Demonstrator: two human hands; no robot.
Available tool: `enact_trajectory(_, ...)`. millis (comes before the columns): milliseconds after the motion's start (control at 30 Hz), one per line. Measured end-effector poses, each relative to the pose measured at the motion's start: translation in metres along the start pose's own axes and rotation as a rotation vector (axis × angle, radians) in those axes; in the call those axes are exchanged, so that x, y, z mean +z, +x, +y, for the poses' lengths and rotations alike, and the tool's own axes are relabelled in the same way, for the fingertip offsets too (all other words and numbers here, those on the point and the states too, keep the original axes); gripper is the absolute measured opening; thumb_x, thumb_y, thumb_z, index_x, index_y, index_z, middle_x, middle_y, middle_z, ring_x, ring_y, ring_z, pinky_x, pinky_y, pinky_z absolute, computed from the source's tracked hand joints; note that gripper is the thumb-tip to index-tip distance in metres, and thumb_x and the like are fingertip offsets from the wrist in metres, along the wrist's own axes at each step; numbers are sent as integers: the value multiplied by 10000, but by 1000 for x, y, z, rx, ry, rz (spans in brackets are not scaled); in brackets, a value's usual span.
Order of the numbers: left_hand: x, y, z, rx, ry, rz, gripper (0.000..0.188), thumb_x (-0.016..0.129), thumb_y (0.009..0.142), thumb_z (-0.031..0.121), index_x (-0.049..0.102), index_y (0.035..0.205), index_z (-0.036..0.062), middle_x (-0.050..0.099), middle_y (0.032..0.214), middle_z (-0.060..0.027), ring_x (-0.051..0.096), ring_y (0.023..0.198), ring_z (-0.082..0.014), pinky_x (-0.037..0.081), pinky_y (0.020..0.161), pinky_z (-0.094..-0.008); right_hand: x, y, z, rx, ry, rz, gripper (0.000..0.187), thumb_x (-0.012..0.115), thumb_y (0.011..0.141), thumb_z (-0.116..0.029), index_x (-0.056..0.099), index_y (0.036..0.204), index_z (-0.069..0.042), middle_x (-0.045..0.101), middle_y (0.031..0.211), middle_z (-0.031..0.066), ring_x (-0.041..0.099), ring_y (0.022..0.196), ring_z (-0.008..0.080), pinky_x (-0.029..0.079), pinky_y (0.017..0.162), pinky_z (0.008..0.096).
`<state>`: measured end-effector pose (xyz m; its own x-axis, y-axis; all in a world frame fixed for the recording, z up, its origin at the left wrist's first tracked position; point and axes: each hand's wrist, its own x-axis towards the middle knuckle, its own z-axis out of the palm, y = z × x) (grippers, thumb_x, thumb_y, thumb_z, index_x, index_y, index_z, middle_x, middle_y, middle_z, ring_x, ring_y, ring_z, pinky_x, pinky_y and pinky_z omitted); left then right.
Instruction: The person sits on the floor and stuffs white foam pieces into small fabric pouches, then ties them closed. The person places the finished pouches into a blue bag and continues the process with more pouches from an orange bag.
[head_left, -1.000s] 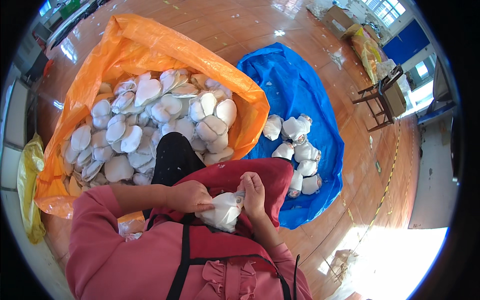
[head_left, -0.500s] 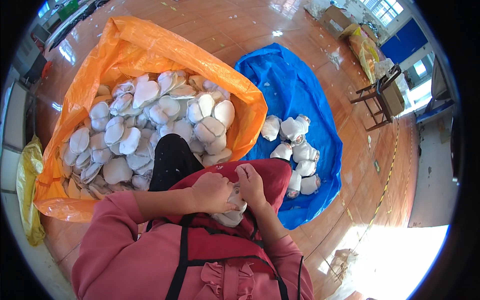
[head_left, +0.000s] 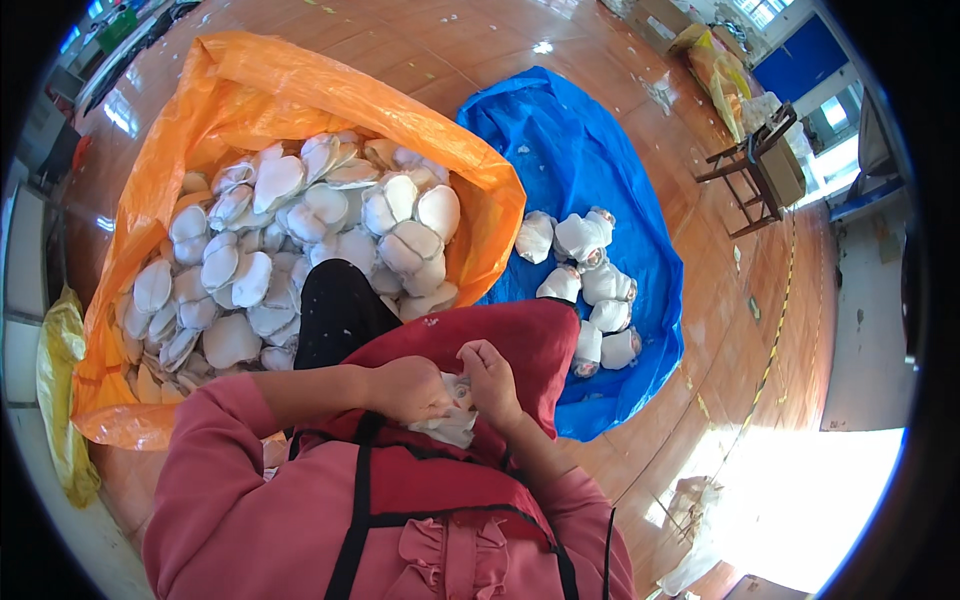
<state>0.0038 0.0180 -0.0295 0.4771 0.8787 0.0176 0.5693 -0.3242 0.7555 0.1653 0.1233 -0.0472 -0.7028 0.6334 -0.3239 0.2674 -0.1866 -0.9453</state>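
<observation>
Merely blurred marks on white bundle

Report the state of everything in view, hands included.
Left hand: closed on the white piece
Right hand: fingers curled beside the piece, contact unclear
White piece: crumpled, partly hidden by the hands
Orange bag: open, holding heaped white pads
Blue bag: open, holding rounded white bundles
Yellow bag: crumpled
Chair: upright
</observation>
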Motion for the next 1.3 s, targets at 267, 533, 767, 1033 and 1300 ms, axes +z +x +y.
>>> enact_trajectory(267, 13, -12, -1, 109, -172, 118, 304, 609, 842, 225, 529, 603, 55, 555, 609, -160, 559, 599, -377, 427, 588, -487, 6, -13, 19, 25, 148, 55, 124, 522, 994, -143, 598, 956, -54, 503, 797, -47, 438, 731, 34, 394, 659, 197)
enact_trajectory(533, 23, -8, 3, -54, -47, 152, 309, 621, 860, 251, 534, 631, 64, 563, 626, -152, 563, 604, -366, 416, 570, -487, -11, 2, 8, -260, -532, -132, 262, 522, 1004, -278, 617, 968, -36, 666, 889, 125, 673, 833, 282, 523, 732, 391)
enact_trajectory(767, 18, -2, 8, -178, -87, 112, 258, 620, 848, 259, 591, 677, 68, 598, 662, -154, 600, 646, -360, 446, 598, -470, -11, -11, -34, 39, -1065, -318, 374, 513, 972, -422, 580, 893, -63, 670, 839, 139, 667, 842, 344, 513, 734, 448)
enact_trajectory(1033, 11, 3, -4, -55, -327, 25, 269, 641, 870, 222, 551, 707, 28, 538, 651, -160, 550, 612, -345, 414, 590, -418, -35, -13, 10, -243, -679, -395, 351, 497, 990, -356, 579, 842, -48, 587, 748, 178, 593, 727, 401, 451, 648, 501)
enact_trajectory(1300, 14, -6, -23, -212, -702, -140, 397, 658, 924, 227, 487, 637, 13, 388, 583, -39, 381, 560, -82, 346, 539, -304, -34, -20, 25, -347, -494, -353, 290, 566, 968, -232, 550, 761, -29, 510, 695, 158, 543, 635, 336, 436, 586, 399)
